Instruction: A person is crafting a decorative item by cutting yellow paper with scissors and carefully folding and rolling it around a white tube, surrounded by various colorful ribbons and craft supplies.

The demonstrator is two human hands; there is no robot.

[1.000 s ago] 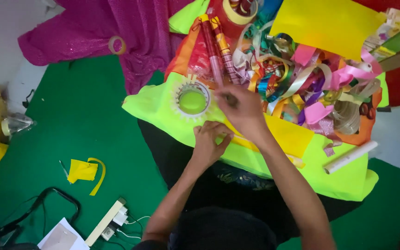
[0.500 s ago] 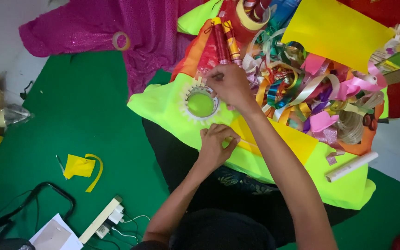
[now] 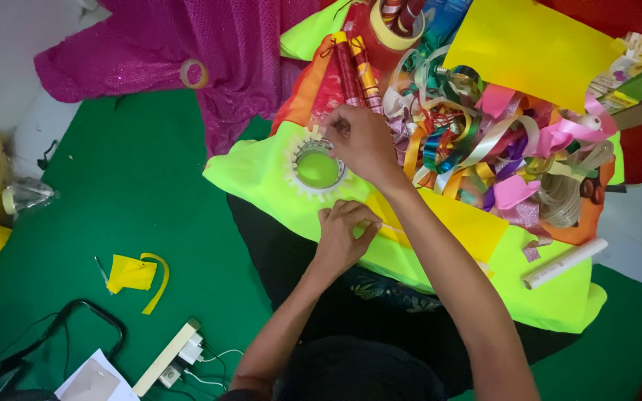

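**A:** Status check — where does your ring [image 3: 318,168] stand?

**B:** It lies flat on the neon-yellow sheet [image 3: 261,178], just left of the ribbon pile [image 3: 484,141]. Small pale tabs fan out from its rim along the left and lower sides, so by my read you're partway round. Whether the side nearest the ribbon pile is covered, I can't tell — your hand is over it.

**A:** Hands?

**B:** Your right hand [image 3: 362,141] is at the ring's upper right edge, fingers pinched together on something small and pale at the rim. Looks like one more tab, but it's too small to be sure. Your left hand [image 3: 342,238] sits below the ring, on the near edge of the sheet, fingers curled and closed over a yellow paper strip [image 3: 440,223] — pressing or gripping, can't say which.

**A:** Anything else close by?

**B:** A yellow scrap [image 3: 134,273] lies on the green floor cloth [image 3: 135,186], well left of the ring. A white paper roll [image 3: 562,263] lies far to the right of it.
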